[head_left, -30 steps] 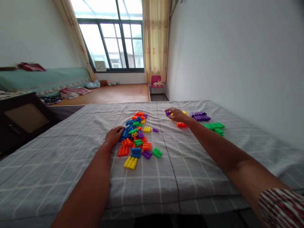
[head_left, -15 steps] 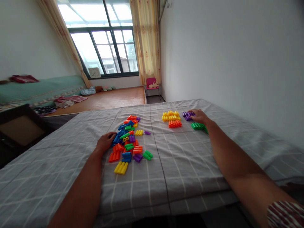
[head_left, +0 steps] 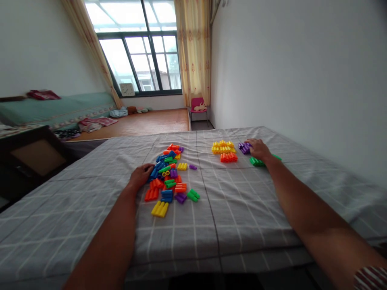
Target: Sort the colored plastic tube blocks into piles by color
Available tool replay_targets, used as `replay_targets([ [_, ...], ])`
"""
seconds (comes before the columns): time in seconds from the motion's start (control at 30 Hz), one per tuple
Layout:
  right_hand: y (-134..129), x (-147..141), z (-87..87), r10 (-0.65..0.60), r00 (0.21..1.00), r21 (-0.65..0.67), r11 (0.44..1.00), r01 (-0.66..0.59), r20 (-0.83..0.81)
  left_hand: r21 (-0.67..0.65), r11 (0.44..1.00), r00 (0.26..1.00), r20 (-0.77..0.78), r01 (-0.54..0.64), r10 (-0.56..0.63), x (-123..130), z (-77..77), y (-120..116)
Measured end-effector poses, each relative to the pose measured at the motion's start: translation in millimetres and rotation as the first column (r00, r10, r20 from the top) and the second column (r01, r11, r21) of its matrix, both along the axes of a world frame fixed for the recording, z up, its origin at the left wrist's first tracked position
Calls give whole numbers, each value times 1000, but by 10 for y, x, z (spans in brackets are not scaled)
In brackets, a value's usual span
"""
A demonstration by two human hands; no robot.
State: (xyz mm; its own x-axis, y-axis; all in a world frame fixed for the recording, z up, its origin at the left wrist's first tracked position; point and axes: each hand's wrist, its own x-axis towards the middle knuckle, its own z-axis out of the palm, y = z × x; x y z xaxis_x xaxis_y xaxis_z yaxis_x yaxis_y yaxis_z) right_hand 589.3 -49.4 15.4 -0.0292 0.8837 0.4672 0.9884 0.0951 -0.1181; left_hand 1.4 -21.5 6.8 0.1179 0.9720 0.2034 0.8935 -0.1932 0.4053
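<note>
A mixed heap of coloured plastic tube blocks lies on a grey checked bedsheet. My left hand rests at the heap's left edge, fingers curled on blue blocks. Farther right lie sorted groups: yellow blocks, orange blocks, purple blocks and green blocks. My right hand lies palm down over the purple and green groups, touching the purple blocks; whether it grips one is hidden.
A white wall runs along the bed's right side. Beyond the bed are a wooden platform, a pink chair, a window with curtains, and a dark cabinet at the left.
My right hand has moved right from the yellow and orange groups to the purple and green blocks, carrying a purple block there. The left hand stayed at the heap.
</note>
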Motion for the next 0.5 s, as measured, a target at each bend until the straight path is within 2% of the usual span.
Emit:
replay_targets([
  [0.1,-10,-359,85,69,996,104,993,-63,-50,-12,1000,1000,4,-26,26,24,2,-20],
  [0.2,24,-992,122,252,967,129,961,-246,-29,-15,1000,999,23,-27,27,41,-7,-29],
  [0.27,109,-1472,116,413,911,60,909,-413,24,-6,1000,999,42,-21,21,47,-21,-29],
  [0.33,267,-1914,98,521,851,-44,853,-519,58,2,1000,999,48,-18,18,51,-33,-32],
  [0.4,493,-2280,79,544,837,-128,835,-535,56,3,1000,999,37,-17,17,55,-37,-42],
  [0.5,871,-2686,54,507,861,-193,849,-491,43,-4,1000,999,22,-28,28,66,-29,-77],
])
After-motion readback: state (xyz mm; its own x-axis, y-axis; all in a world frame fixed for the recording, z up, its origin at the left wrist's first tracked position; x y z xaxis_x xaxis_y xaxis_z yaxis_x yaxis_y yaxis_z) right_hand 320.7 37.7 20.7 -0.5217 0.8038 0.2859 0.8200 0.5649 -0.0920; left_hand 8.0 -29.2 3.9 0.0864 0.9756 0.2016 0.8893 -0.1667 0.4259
